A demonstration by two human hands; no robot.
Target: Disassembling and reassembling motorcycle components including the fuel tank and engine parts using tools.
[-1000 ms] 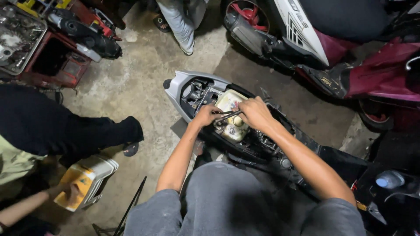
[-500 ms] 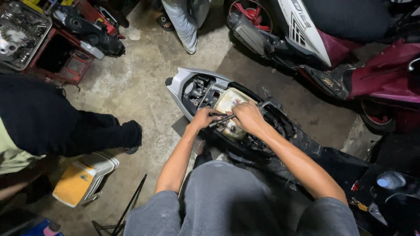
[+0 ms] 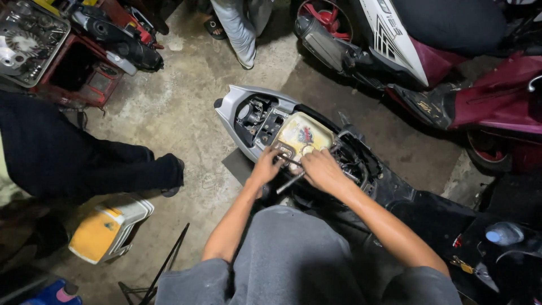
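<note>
Concrete floor (image 3: 186,113) spreads beneath a stripped scooter (image 3: 293,135), its tail open and a yellowish tank (image 3: 302,135) exposed. Left hand (image 3: 266,166) curls against the tank's near edge. Right hand (image 3: 322,170) closes around a metal tool (image 3: 291,182) just beside it. A yellow box (image 3: 107,229) lies left.

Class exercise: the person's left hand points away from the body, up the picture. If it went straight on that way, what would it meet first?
Probably the open grey scooter tail just beyond the left hand: the dark parts inside the housing, left of the cream-coloured tank. Depth is unclear, so it might pass above them.
</note>
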